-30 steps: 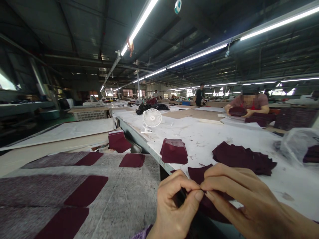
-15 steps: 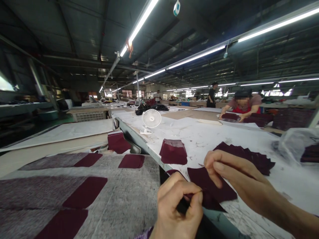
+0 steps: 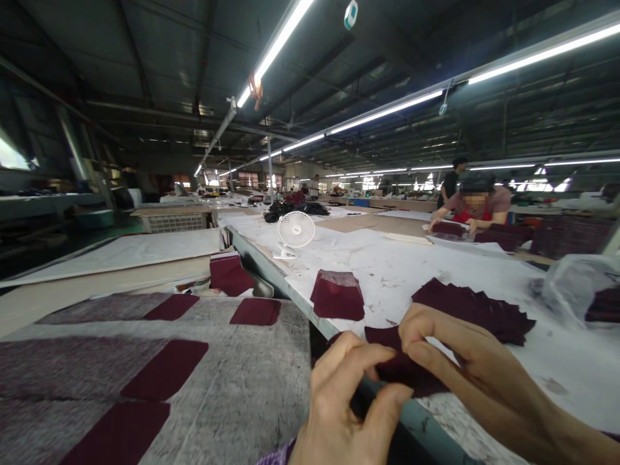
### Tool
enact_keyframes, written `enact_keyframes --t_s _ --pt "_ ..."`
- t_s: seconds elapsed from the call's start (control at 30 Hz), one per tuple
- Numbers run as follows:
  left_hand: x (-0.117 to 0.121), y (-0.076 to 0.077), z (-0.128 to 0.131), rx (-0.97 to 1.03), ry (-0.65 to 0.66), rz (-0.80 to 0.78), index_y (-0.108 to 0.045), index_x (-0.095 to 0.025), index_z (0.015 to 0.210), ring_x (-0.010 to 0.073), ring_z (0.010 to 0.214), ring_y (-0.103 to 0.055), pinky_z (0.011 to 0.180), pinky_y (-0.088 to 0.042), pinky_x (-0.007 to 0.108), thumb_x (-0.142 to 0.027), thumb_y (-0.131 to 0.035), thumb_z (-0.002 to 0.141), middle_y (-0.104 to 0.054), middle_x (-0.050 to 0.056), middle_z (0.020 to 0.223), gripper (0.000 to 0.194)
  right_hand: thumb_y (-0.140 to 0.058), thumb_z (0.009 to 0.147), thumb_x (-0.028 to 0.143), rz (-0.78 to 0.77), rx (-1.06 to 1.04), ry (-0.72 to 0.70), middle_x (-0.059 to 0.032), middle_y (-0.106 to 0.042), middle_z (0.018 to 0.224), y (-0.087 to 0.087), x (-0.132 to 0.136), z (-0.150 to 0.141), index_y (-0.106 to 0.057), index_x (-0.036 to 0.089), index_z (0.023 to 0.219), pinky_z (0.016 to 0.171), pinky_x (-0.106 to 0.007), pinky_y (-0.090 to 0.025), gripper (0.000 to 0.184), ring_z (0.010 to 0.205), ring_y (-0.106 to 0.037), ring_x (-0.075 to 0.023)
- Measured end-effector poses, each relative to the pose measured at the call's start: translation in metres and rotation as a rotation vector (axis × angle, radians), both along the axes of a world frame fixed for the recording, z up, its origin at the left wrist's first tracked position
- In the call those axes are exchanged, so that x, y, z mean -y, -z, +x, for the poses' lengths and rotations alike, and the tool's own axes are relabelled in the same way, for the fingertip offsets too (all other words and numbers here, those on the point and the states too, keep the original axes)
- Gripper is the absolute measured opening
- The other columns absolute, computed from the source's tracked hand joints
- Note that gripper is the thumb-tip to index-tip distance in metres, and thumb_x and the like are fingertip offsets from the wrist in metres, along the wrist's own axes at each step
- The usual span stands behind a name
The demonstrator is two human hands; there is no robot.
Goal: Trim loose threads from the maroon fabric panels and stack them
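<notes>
Low in the view, my left hand [image 3: 346, 403] and my right hand [image 3: 462, 361] meet over a dark maroon fabric piece [image 3: 387, 365] lying at the near edge of the white table [image 3: 411, 271]. My right hand's thumb and forefinger pinch the piece. The fingers of my left hand are curled, thumb towards forefinger, touching the same piece; what they grip is partly hidden. A fanned pile of maroon pieces [image 3: 475, 310] lies just behind my right hand, and a neat maroon stack [image 3: 338, 296] behind my left.
Several maroon pieces [image 3: 165, 360] are laid out on grey felt [image 3: 242, 387] at the left. A small white fan [image 3: 295, 230] stands on the table. A clear plastic bag [image 3: 571, 287] is at the right. A person [image 3: 472, 203] works at the far end; another stands behind.
My right hand has come back down from its lifted position to the fabric piece. My left hand has opened slightly and shifted towards it. The standing person far off walked right.
</notes>
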State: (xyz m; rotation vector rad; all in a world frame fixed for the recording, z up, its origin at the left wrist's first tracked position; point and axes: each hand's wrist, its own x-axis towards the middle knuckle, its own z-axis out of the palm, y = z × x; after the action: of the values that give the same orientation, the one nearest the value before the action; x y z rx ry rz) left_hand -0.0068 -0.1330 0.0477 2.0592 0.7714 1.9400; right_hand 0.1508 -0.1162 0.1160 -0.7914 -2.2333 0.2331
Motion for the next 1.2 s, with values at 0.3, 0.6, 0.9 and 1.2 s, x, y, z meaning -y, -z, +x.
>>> enact_keyframes --t_s 0.3,0.6,0.9,1.2 --pt "-0.004 -0.001 -0.002 0.101 0.128 -0.227 -0.065 -0.016 0.086 0.0116 0.067 -0.052 0.061 -0.041 0.023 -0.013 -0.054 0.084 -0.055 0.002 0.072 0.011 -0.04 0.092 0.032 -0.107 -0.002 0.026 -0.0005 -0.061 0.071 -0.006 -0.005 0.0 -0.055 0.02 0.078 0.058 -0.023 -0.045 0.024 0.064 -0.056 -0.0127" --pt "-0.003 -0.006 -0.005 0.074 0.182 -0.291 -0.061 -0.015 0.077 0.0103 0.064 -0.047 0.058 -0.036 0.022 -0.015 -0.053 0.085 -0.05 0.001 0.068 0.011 -0.044 0.091 0.038 -0.274 0.029 0.006 0.0015 -0.05 0.062 0.003 -0.008 0.003 -0.051 0.019 0.068 0.049 -0.02 -0.037 0.03 0.056 -0.045 -0.0101" --pt "-0.001 -0.006 -0.005 0.296 0.46 -0.582 -0.061 -0.013 0.075 0.0071 0.052 -0.036 0.048 -0.029 0.021 -0.042 -0.06 0.081 -0.045 -0.001 0.06 0.03 -0.044 0.088 0.051 -0.507 -0.019 -0.018 0.0025 -0.042 0.063 0.005 -0.009 0.0 -0.048 0.019 0.069 0.049 -0.021 -0.031 0.038 0.058 -0.037 -0.0103" --pt "0.001 -0.01 0.002 0.323 0.389 -0.594 -0.059 -0.013 0.071 0.0085 0.057 -0.037 0.053 -0.03 0.021 -0.039 -0.064 0.078 -0.044 -0.001 0.06 0.027 -0.044 0.09 0.049 -0.484 -0.02 -0.029 0.0016 -0.047 0.066 0.01 -0.009 0.001 -0.05 0.018 0.069 0.051 -0.021 -0.035 0.037 0.061 -0.042 -0.0109"
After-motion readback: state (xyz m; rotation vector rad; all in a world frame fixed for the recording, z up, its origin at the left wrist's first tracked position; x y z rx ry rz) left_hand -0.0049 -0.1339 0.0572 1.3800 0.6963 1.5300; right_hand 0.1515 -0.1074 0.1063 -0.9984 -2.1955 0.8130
